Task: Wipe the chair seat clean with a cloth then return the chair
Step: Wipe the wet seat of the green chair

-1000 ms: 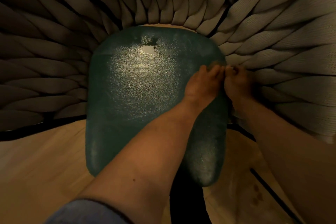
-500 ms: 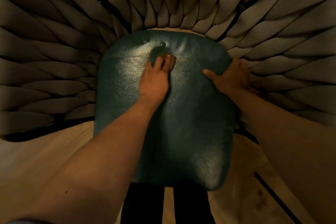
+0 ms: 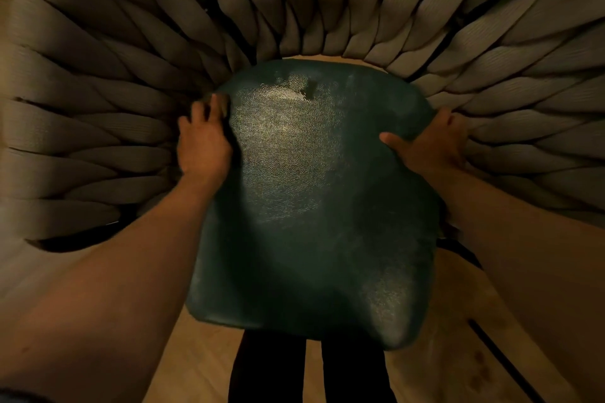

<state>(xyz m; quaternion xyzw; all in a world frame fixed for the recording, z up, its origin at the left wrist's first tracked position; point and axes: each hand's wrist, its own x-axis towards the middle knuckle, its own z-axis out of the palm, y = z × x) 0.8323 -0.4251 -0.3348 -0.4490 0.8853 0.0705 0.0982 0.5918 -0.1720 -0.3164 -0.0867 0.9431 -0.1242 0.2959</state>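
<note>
The dark green padded chair seat (image 3: pixel 314 206) fills the middle of the view. My left hand (image 3: pixel 203 141) lies at the seat's back left edge, fingers bent over a small brownish cloth (image 3: pixel 224 104) that only peeks out at the fingertips. My right hand (image 3: pixel 432 144) grips the seat's right edge, thumb on top and fingers curled down the side between the seat and the backrest. A worn, shiny patch (image 3: pixel 294 91) shows near the seat's back edge.
A curved backrest of wide grey woven straps (image 3: pixel 294 3) wraps round the seat at the left, back and right. Pale wooden floor (image 3: pixel 203 363) lies below. My dark trouser legs (image 3: pixel 353 373) stand at the seat's front, and a black chair frame bar (image 3: pixel 497 353) crosses at the lower right.
My left hand swept with the cloth from the seat's right edge across the back to its left edge. My right hand has taken hold of the right edge.
</note>
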